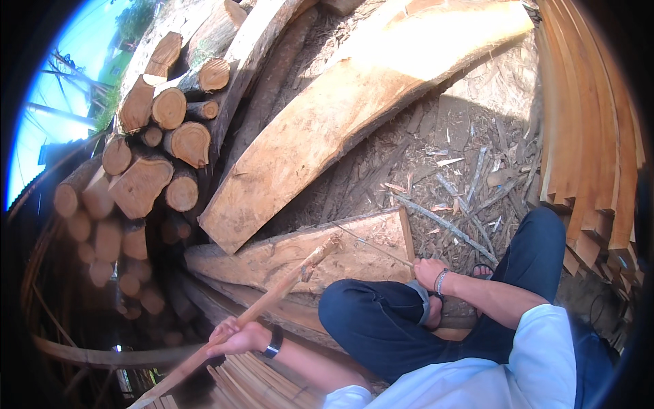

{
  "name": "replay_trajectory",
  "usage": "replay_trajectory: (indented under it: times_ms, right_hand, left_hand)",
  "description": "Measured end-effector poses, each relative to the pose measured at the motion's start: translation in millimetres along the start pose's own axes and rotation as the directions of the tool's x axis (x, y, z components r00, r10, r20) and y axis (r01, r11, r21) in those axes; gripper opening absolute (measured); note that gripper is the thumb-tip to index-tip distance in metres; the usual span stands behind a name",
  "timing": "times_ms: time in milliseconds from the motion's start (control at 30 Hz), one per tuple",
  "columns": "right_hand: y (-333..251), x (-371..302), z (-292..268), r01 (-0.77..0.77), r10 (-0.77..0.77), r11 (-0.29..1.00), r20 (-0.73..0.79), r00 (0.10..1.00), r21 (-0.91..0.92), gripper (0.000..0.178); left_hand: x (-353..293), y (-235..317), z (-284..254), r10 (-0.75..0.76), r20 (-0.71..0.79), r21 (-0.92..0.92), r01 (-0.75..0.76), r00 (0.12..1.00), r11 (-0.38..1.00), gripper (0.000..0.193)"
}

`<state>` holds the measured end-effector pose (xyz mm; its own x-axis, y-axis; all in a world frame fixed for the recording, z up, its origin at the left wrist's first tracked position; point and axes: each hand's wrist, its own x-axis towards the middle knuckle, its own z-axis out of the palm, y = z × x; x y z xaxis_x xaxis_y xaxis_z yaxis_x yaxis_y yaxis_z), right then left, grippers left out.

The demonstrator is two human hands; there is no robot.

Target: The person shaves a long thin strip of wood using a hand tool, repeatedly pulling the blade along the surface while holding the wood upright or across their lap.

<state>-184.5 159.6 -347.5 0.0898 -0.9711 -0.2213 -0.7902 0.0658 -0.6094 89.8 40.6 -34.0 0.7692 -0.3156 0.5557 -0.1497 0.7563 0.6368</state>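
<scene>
My left hand (237, 337) is wrapped round a long wooden pole (276, 293). The pole slants from the lower left up to the middle, pale and bare for most of its length, with a rough knot near its far end. In my right hand (429, 275) is a long thin tool (373, 243), like a blade seen edge-on; its handle is hidden in my fist. The tool points up and left, its tip close to the pole's far end but apparently apart from it. Below both lies a thick wooden slab (371, 252) with a flat sawn face.
Stacked logs (189, 144) fill the left side. A large sawn slab (320, 136) runs diagonally beyond my knees. Long curved boards (586, 123) stand at the right. Thin sticks (446, 228) and wood chips litter the ground. Narrow wooden strips (255, 382) lie beside my left forearm.
</scene>
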Motion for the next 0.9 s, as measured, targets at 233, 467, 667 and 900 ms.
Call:
replay_trajectory:
  times_ms: [233, 467, 667, 900]
  right_hand:
    - [-64.2, -7.6, -70.2, 0.077, -0.074, 0.992, -0.034, 0.997, 0.097, 0.026]
    - [-28.3, -5.8, -21.0, 0.004, -0.006, 0.999, 0.028, 1.000, 0.053, 0.021]
    - [-33.8, -9.5, -19.9, -0.031, 0.027, 0.997, 0.057, 0.998, 0.073, 0.032]
    - [-16.7, 16.5, -26.8, -0.529, 0.023, 0.573, 0.633, 0.774, 0.626, 0.045]
  left_hand:
    - [-2.8, 10.9, 1.4, 0.004, 0.015, 0.016, -0.005, 1.000, 1.000, 0.056]
    - [-6.4, 9.6, 2.9, -0.009, 0.064, -0.009, 0.009, 0.998, 1.000, 0.056]
    - [-5.9, 8.5, 2.1, 0.007, 0.086, -0.008, -0.006, 0.996, 1.000, 0.055]
    - [-2.7, 7.9, 6.7, 0.009, 0.043, -0.021, -0.008, 0.999, 1.000, 0.057]
